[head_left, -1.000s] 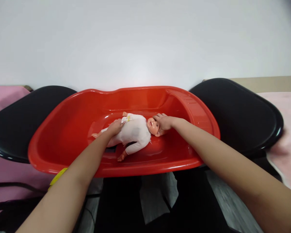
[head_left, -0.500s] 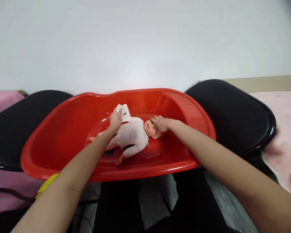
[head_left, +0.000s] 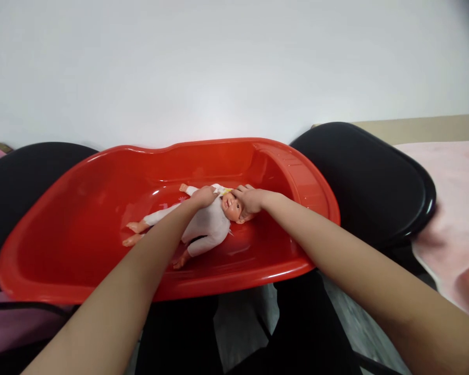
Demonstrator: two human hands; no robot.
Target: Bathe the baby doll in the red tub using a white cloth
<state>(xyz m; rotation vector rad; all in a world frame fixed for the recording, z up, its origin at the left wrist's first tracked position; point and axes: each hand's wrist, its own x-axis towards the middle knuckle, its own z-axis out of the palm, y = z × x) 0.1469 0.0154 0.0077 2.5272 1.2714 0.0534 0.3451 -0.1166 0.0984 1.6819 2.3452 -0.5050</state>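
Observation:
A baby doll in white clothes lies on its back inside a red baby bathtub, its head toward the right end. My left hand pinches a small white cloth with a yellow print beside the doll's chin and cheek. Part of the cloth is hidden behind my fingers. Curved over the top and far side of the doll's head, my right hand holds it. The doll's bare feet point to the left, and my left forearm covers part of its legs.
The tub rests across a black seat on the right and another black seat on the left. A white wall rises behind. Pink cloth lies at far right. My dark-clothed legs are below the tub.
My left hand has carried the cloth rightward and down, from above the doll's body to beside its face. My right hand stays on the head. The view has shifted slightly.

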